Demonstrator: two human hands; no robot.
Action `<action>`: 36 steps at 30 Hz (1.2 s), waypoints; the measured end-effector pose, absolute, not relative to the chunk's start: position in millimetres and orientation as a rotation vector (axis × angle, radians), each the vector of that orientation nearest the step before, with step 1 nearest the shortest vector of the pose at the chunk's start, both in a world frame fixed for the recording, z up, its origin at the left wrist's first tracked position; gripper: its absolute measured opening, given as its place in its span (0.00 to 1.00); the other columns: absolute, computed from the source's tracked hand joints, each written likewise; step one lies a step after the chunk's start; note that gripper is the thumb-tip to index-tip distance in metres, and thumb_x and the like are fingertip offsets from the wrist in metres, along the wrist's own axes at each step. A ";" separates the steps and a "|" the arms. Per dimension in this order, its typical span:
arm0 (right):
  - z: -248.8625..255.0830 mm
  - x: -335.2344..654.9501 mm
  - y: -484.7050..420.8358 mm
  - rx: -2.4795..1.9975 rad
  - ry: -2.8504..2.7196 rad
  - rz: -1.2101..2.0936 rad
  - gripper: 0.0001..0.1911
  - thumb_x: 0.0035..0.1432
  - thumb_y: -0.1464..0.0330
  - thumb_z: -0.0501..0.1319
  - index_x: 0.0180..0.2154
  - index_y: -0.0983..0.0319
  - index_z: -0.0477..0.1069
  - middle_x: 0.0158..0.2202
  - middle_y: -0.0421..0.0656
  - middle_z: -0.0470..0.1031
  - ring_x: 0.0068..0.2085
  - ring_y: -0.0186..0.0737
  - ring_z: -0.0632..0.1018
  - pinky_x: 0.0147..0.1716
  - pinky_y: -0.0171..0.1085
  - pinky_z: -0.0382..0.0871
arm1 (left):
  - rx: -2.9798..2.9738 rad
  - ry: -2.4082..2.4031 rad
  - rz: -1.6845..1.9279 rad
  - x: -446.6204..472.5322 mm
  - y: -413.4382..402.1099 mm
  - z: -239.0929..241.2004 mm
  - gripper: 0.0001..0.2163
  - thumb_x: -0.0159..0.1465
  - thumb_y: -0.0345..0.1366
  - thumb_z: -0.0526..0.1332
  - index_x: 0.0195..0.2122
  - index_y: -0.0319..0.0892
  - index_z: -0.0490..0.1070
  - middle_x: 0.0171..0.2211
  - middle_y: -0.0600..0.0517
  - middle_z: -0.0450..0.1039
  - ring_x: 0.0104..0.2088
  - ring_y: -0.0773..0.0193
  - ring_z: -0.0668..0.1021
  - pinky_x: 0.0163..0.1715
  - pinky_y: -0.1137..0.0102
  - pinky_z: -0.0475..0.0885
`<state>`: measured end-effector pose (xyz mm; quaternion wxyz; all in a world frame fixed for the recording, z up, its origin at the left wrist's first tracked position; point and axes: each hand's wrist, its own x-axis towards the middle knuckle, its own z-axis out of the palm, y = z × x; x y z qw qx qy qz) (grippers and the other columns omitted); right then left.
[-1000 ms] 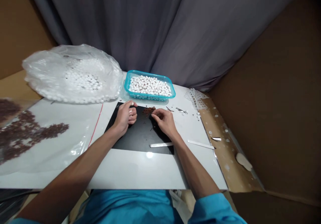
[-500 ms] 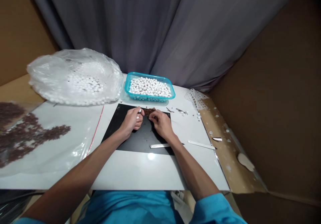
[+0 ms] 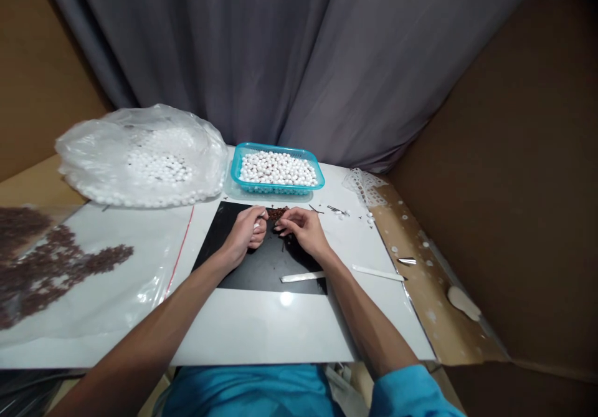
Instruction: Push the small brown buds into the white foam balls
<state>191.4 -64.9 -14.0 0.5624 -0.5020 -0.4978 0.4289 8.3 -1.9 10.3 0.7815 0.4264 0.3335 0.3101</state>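
My left hand (image 3: 245, 233) is closed over the left half of a black mat (image 3: 261, 273). Bits of small white balls (image 3: 256, 225) show between its curled fingers. To its right, my right hand (image 3: 303, 227) has thumb and fingertips drawn together in a pinch; anything between them is too small to make out. Just beyond the fingertips, a little heap of reddish-brown pieces (image 3: 279, 212) lies at the mat's far edge. A few dark crumbs are scattered on the mat below the hands.
Behind the mat stands a turquoise basket (image 3: 278, 189) of white balls, beside a clear bag (image 3: 98, 161) of more balls. A plastic bag of brown pieces (image 3: 60, 255) lies left. White strips (image 3: 378, 273), dark thin sticks (image 3: 337, 209) and a lace-like piece (image 3: 364, 186) lie right.
The right fingertips have shifted a little and loosened from the brown heap. The left fist has rolled slightly, covering more of the white balls. The whole view has tilted slightly.
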 end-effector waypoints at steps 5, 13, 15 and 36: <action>-13.5 189.7 -63.8 -1.120 -1.059 1.064 0.16 0.55 0.60 0.76 0.37 0.62 0.77 0.31 0.44 0.83 0.33 0.43 0.86 0.38 0.41 0.84 | 1.062 0.805 0.592 10.4 -1.4 4.2 0.11 0.63 0.45 0.64 0.36 0.44 0.68 0.19 0.63 0.53 0.13 0.76 0.54 0.14 0.80 0.44; -4.8 188.2 -67.5 -1.069 -1.080 1.123 0.21 0.52 0.59 0.78 0.44 0.61 0.78 0.34 0.43 0.84 0.33 0.44 0.86 0.39 0.44 0.85 | 1.172 0.806 0.498 13.0 -5.3 -1.0 0.18 0.69 0.54 0.58 0.32 0.46 0.60 0.20 0.62 0.55 0.13 0.75 0.55 0.14 0.80 0.45; -3.2 188.0 -68.5 -1.062 -1.101 1.148 0.23 0.53 0.59 0.78 0.47 0.61 0.77 0.35 0.43 0.84 0.33 0.43 0.85 0.40 0.44 0.85 | 1.220 0.773 0.471 12.5 -6.5 -0.4 0.20 0.69 0.58 0.58 0.34 0.46 0.61 0.20 0.62 0.55 0.14 0.75 0.54 0.14 0.79 0.46; -2.1 192.5 -70.1 -1.063 -1.100 1.166 0.23 0.55 0.60 0.76 0.50 0.60 0.78 0.34 0.41 0.82 0.31 0.39 0.83 0.36 0.39 0.81 | 1.444 0.686 0.595 8.4 -11.2 3.9 0.17 0.70 0.53 0.59 0.34 0.45 0.63 0.24 0.58 0.63 0.18 0.73 0.61 0.16 0.78 0.54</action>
